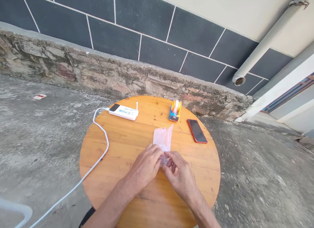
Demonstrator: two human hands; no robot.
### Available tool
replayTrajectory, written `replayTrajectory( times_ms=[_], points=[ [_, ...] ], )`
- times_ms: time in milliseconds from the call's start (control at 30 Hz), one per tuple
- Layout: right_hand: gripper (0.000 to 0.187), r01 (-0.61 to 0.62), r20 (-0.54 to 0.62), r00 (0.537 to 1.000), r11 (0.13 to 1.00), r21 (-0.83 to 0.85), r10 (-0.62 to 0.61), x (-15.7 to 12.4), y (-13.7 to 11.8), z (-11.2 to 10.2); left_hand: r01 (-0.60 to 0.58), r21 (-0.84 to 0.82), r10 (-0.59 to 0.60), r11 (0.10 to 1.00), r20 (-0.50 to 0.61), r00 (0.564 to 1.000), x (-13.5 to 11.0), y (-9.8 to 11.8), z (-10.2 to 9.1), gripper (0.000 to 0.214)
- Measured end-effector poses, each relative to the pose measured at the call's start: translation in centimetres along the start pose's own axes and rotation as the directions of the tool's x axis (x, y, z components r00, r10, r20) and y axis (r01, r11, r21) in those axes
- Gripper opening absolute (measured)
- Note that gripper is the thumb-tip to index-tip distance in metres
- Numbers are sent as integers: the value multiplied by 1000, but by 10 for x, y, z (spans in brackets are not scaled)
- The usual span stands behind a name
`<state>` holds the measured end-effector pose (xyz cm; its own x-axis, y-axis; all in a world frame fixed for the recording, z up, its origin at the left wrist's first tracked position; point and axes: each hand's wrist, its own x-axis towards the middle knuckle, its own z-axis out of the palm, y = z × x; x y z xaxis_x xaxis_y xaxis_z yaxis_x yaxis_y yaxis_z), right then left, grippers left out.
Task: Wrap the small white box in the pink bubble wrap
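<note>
A sheet of pinkish bubble wrap [163, 136] lies near the middle of the round wooden table [115, 146], its far end sticking up from the wood. My left hand [149, 161] presses on the near end of the wrap with fingers curled and closed. From the other side, my right hand [180, 171] pinches the same end between thumb and fingers. Between the fingertips shows a small clear, crinkled bundle [164, 161]; what it contains, if anything, cannot be made out.
A tape dispenser [175, 111] stands at the table's far side, with a red-edged phone [197, 131] to its right. At the back left sits a white power bank [124, 111], its white cable [107, 141] trailing off the left edge. A stone-based wall [110, 69] rises behind.
</note>
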<state>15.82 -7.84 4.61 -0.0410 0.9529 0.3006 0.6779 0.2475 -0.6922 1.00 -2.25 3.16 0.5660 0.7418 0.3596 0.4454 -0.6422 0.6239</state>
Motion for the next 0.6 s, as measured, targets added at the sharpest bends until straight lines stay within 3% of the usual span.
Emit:
replayTrajectory(
  times_ms=[133, 367, 600],
  points=[
    [31, 11, -4, 1000, 1000, 23, -11, -3, 2, 1, -18, 3, 18, 1000, -4, 1000, 1, -2, 1, 19],
    [45, 52, 123, 991, 998, 29, -55, -3, 12, -7, -12, -27, 10, 1000, -59, 998, -1, -4, 5, 20],
    [42, 10, 174, 985, 1000, 17, -13, 8, 20, -6, 16, -118, -29, 993, -102, 994, -3, -6, 7, 19]
  ],
)
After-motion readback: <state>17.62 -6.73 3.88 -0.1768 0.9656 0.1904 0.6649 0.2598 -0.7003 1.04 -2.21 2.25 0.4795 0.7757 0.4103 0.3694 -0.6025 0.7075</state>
